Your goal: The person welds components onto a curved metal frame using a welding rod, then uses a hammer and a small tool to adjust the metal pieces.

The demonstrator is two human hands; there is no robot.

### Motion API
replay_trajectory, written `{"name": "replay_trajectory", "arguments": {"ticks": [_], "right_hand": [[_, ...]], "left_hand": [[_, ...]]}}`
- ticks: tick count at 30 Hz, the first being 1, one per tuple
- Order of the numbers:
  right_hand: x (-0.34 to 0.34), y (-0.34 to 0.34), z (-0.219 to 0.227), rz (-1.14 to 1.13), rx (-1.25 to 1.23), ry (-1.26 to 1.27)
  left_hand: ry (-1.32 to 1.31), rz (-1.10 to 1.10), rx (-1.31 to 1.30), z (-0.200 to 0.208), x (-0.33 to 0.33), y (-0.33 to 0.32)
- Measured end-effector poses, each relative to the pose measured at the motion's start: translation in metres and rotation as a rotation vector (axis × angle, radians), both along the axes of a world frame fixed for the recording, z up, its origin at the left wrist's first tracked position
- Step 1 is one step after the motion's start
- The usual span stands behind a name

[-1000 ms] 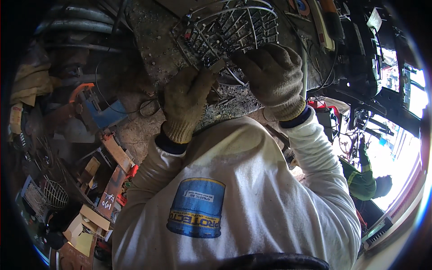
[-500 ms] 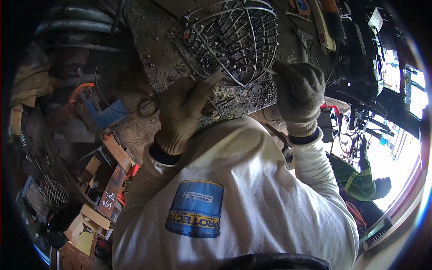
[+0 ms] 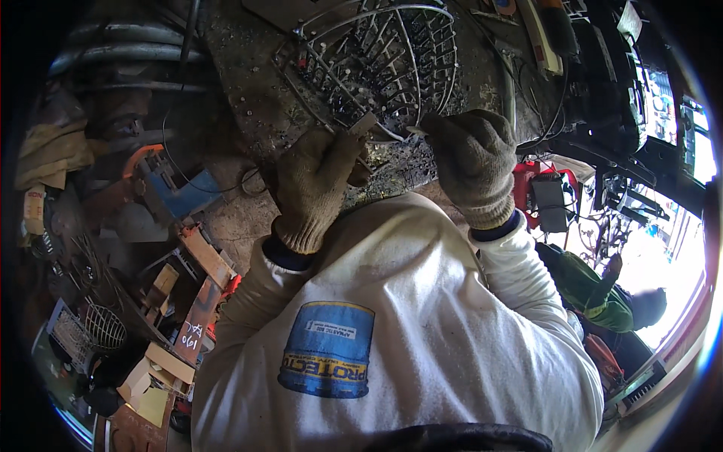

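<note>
Both my hands wear knitted work gloves. My left hand [image 3: 307, 184] is closed on a small flat metal strip [image 3: 364, 124], which sticks out past the thumb toward the near edge of a wire frame. My right hand [image 3: 476, 167] is closed, knuckles up, on a small pale pointed piece [image 3: 415, 131]; its fingers hide the rest. The curved wire frame [image 3: 419, 68] of bent rods and many short crossbars lies on the dark workbench [image 3: 252, 98], just beyond both hands. The two held pieces are apart, at either side of the frame's near tip.
Dark grit and scraps cover the bench. Metal pipes [image 3: 128, 53] lie at the far left. A blue metal tool part [image 3: 188, 192], an open cardboard box [image 3: 162, 365] and a wire basket [image 3: 105, 325] are on the left. A person in green [image 3: 591, 290] is at the right.
My right hand has moved left, bringing its pale piece closer to the strip in my left hand. The strip is tilted more upright, and the view has shifted slightly.
</note>
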State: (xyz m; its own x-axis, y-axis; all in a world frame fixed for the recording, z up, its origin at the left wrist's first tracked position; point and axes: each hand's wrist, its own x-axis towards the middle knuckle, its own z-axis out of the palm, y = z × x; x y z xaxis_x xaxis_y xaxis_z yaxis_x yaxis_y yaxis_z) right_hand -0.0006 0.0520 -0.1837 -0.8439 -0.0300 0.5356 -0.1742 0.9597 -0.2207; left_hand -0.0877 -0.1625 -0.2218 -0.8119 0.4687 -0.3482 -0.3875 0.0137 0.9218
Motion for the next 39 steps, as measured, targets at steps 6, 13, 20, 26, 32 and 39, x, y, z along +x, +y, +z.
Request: {"name": "replay_trajectory", "arguments": {"ticks": [6,13,20,26,32,39], "right_hand": [[-0.009,-0.004,-0.002,0.047,0.077,-0.021],[-0.006,-0.018,0.002,-0.013,-0.076,-0.152],[0.014,-0.043,0.006,-0.234,-0.844,-0.502],[0.007,-0.051,0.007,-0.440,-1.306,-0.625],[0.004,-0.068,0.000,-0.499,-1.304,-0.411],[0.000,-0.077,-0.013,-0.515,-1.222,-0.316]], "left_hand": [[0.017,0.008,0.001,-0.008,0.000,0.000],[0.034,-0.007,-0.012,-0.002,0.001,-0.002],[0.005,0.027,0.001,-0.002,0.003,0.000],[0.147,-0.018,-0.033,0.000,0.000,-0.005],[0.140,0.013,-0.060,-0.001,0.002,0.000],[0.154,-0.009,-0.092,0.002,0.001,0.001]]}}
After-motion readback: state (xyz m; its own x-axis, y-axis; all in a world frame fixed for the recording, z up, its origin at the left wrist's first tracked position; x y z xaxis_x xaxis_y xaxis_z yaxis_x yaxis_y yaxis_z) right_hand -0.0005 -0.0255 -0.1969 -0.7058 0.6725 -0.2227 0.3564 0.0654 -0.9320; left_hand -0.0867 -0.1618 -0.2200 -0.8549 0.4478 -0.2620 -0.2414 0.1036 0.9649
